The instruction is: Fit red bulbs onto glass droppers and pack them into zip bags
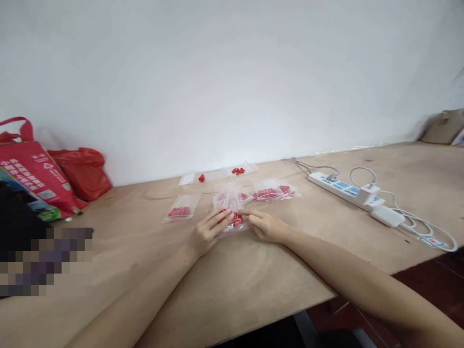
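A clear plastic zip bag (237, 221) with small red pieces inside lies on the table in front of me, between both hands. The fingers of my left hand (208, 232) are close together over the bag's left side, closed on it. At its right edge, my right hand (266, 226) has curled fingers, with the index finger reaching onto the plastic. The fingertips cover part of the red pieces. Just behind lies another clear bag (221, 195), partly overlapped. A flat bag of red pieces (179, 211) is to the left, and filled bags (270, 193) lie to the right.
Near the wall are loose-looking red pieces (238, 170) on plastic and a smaller red cluster (202, 178). A white power strip (340, 188) with chargers and cables occupies the right. Red shopping bags (85, 171) stand at the left. The table's front edge (282, 316) is close to me.
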Demonstrator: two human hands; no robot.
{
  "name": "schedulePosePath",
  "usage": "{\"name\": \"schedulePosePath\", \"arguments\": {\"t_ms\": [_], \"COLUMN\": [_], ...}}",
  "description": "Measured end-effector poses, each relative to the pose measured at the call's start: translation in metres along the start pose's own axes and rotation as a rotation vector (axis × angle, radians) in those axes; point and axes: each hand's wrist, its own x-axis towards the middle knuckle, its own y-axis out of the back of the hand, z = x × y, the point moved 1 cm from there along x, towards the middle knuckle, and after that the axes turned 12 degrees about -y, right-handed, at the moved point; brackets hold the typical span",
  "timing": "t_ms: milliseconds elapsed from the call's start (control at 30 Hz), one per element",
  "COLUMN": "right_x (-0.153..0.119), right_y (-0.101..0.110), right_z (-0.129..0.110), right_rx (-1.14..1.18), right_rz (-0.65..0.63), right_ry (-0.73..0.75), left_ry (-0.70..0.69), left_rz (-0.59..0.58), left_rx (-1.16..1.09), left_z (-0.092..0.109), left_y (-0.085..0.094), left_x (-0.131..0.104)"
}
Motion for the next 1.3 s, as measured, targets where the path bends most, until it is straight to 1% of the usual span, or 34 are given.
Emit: {"name": "schedulePosePath", "arguments": {"t_ms": [133, 233, 333, 433, 567, 633, 733, 867, 1067, 1200, 1300], "right_x": [0.007, 0.010, 0.010, 0.010, 0.008, 0.008, 0.008, 0.010, 0.010, 0.010, 0.012], "right_y": [-0.004, -0.004, -0.001, 0.000, -0.001, -0.004, -0.010, -0.017, -0.020, -0.024, -0.026], "right_z": [0.025, 0.038, 0.043, 0.042, 0.039, 0.036, 0.031, 0.025, 0.023, 0.023, 0.023], "right_rx": [-0.063, -0.095, -0.104, -0.131, -0.224, -0.235, -0.120, 0.046, 0.138, 0.118, 0.057], "right_rz": [-0.010, -0.039, -0.065, -0.069, -0.029, 0.006, 0.086, 0.197, 0.241, 0.255, 0.271], "right_ry": [-0.075, -0.128, -0.165, -0.161, -0.134, -0.118, -0.136, -0.240, -0.344, -0.343, -0.262], "left_ry": [0.083, 0.162, 0.221, 0.222, 0.196, 0.185, 0.177, 0.172, 0.133, 0.093, 0.094], "left_rz": [-0.069, -0.116, -0.075, -0.008, 0.016, 0.024, 0.027, 0.028, 0.025, 0.032, 0.052], "left_rx": [-0.088, -0.156, -0.167, -0.136, -0.089, -0.077, -0.072, -0.088, -0.063, -0.053, -0.051], "left_z": [-0.019, -0.027, -0.027, -0.023, -0.020, -0.020, -0.019, -0.019, -0.018, -0.017, -0.016], "left_y": [-0.018, -0.027, -0.028, -0.024, -0.021, -0.022, -0.022, -0.023, -0.024, -0.025, -0.025], "left_x": [0.002, 0.002, 0.002, 0.002, 0.003, 0.003, 0.005, 0.005, 0.005, 0.006, 0.006]}}
